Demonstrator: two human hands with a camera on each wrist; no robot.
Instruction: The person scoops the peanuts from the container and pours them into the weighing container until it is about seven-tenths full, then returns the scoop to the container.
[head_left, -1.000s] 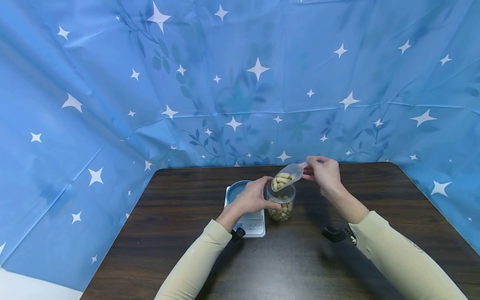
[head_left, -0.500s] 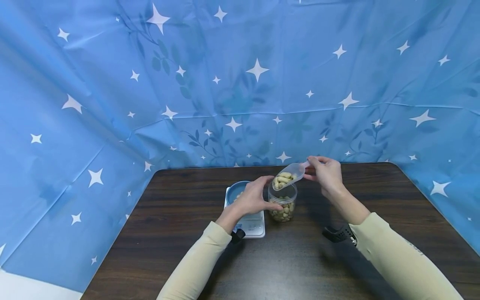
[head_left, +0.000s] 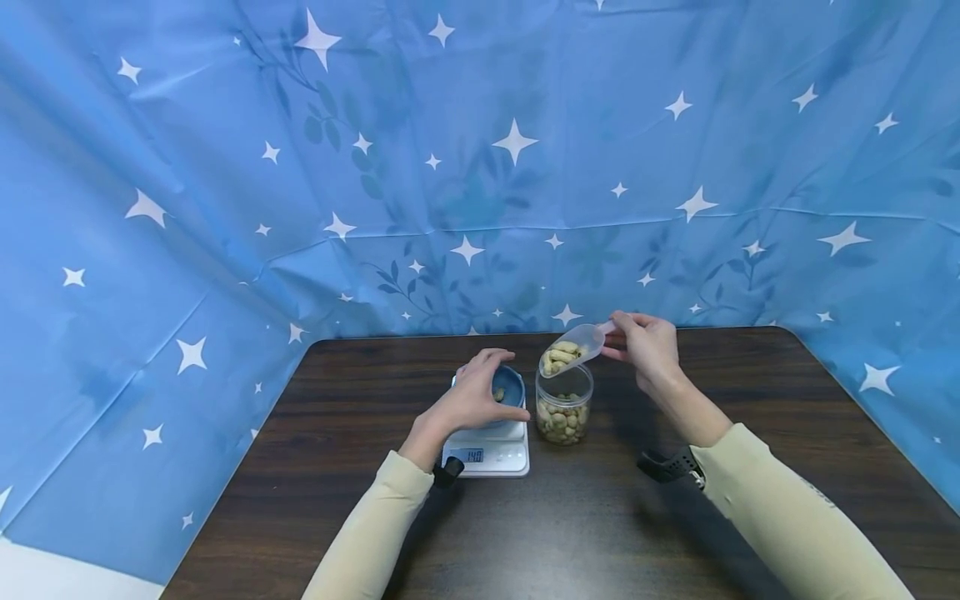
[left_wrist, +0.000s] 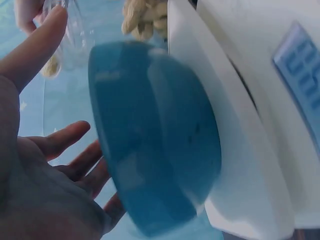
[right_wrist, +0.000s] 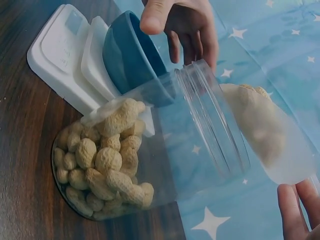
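Observation:
My right hand (head_left: 651, 350) pinches the handle of a clear plastic scoop (head_left: 590, 337). Shelled-looking no further, peanuts in their shells (head_left: 559, 357) fill the scoop's front, tilted over the mouth of a clear jar (right_wrist: 212, 120). More peanuts (right_wrist: 107, 160) lie in the lower part of this upright jar. My left hand (head_left: 471, 398) is spread over a blue bowl (left_wrist: 155, 135), its thumb apart from the other fingers, which reach round the rim. The bowl sits on a white kitchen scale (head_left: 504, 460); a peanut (head_left: 498, 394) shows inside it.
Dark wood-grain table (head_left: 360, 467) underneath everything, with its far edge close behind the jar and scale. A blue curtain (head_left: 420, 167) with white stars hangs behind. The scale's display (head_left: 469, 456) shows digits.
My left hand has moved left from beside the jar to the bowl, uncovering the scale's display. The right hand and loaded scoop stay over the jar, shifted slightly left.

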